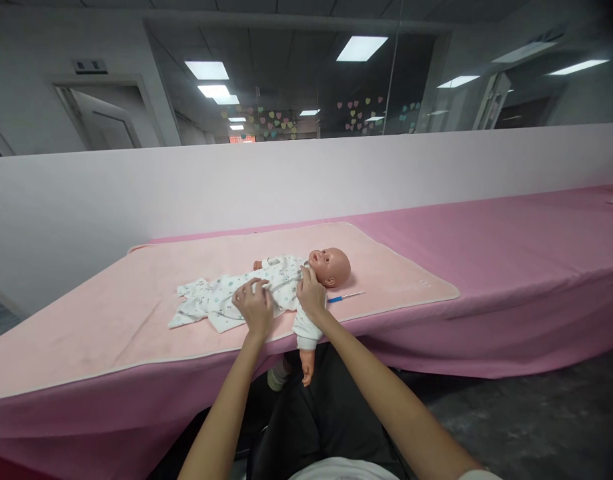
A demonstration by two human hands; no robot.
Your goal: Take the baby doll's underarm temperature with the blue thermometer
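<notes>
A baby doll (336, 267) lies on its back, head to the right, in a white printed baby outfit (286, 272). At the outfit's neckline, just below the doll's chin, my right hand (311, 291) has its fingers closed on the cloth. My left hand (255, 305) is over the doll's belly, slightly blurred, with its fingers curved and apart. One doll arm (307, 360) hangs past the table's front edge, below my right hand. The outfit's legs stretch out flat to the left.
A thin stick with a blue handle (335, 299) lies beside the doll's head. Beneath the doll is a peach mat (151, 293) on a pink-covered table (511, 247). Behind stands a low white wall (286, 187) with glass above it.
</notes>
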